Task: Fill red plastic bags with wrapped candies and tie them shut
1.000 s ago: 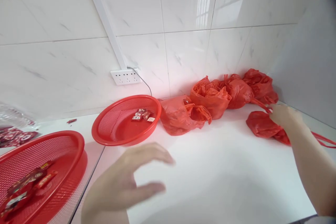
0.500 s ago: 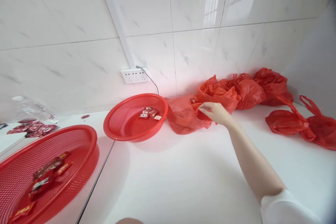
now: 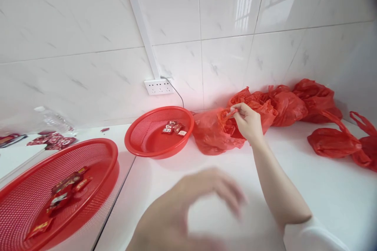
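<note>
White counter (image 3: 141,188), tiled wall (image 3: 176,8). The right hand's (image 3: 249,123) fingertips pinch the rim of a red bag (image 3: 207,135), just right of a basket (image 3: 156,143); the blurred left hand (image 3: 173,208) curves open nearer.

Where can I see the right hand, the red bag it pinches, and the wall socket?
Right hand (image 3: 249,122): head view, middle of the hand.
Red bag (image 3: 212,134): head view, middle of its side.
Wall socket (image 3: 159,86): head view, middle of its front.
</note>
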The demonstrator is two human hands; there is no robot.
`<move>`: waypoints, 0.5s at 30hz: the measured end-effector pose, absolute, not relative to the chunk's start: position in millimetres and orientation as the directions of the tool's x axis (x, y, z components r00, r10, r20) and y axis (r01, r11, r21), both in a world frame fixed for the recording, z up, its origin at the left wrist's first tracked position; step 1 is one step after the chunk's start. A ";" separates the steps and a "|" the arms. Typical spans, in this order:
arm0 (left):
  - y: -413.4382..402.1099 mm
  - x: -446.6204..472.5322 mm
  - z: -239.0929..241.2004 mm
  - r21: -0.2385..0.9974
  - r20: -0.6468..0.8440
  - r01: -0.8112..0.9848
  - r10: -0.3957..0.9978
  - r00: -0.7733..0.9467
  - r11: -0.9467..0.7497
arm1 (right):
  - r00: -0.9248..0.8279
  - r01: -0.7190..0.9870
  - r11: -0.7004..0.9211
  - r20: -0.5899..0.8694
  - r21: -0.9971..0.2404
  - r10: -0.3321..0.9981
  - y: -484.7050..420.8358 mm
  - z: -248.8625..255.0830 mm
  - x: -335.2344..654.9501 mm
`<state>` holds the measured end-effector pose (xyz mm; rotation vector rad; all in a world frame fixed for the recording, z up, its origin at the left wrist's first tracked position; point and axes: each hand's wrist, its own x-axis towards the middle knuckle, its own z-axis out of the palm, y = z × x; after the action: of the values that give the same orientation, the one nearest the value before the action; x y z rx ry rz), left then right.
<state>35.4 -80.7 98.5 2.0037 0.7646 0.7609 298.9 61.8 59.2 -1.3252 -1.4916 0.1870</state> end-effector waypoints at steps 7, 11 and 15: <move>-26.7 87.0 91.4 0.898 0.209 0.296 0.907 0.365 -0.325 | 0.107 0.102 0.662 0.669 -0.743 0.735 8.6 84.9 262.1; -21.4 92.1 81.6 0.879 0.222 0.283 0.854 0.470 -0.384 | -0.034 -0.017 0.723 0.723 -0.691 0.690 -14.8 82.4 248.7; -0.8 84.4 69.1 0.916 0.172 0.285 0.919 0.354 -0.281 | 0.081 0.119 0.741 0.750 -0.661 0.657 -30.7 91.0 253.9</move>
<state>84.4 -0.8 69.1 1.7693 1.0677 0.9417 253.9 -30.7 91.0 -0.6742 -1.4592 0.4513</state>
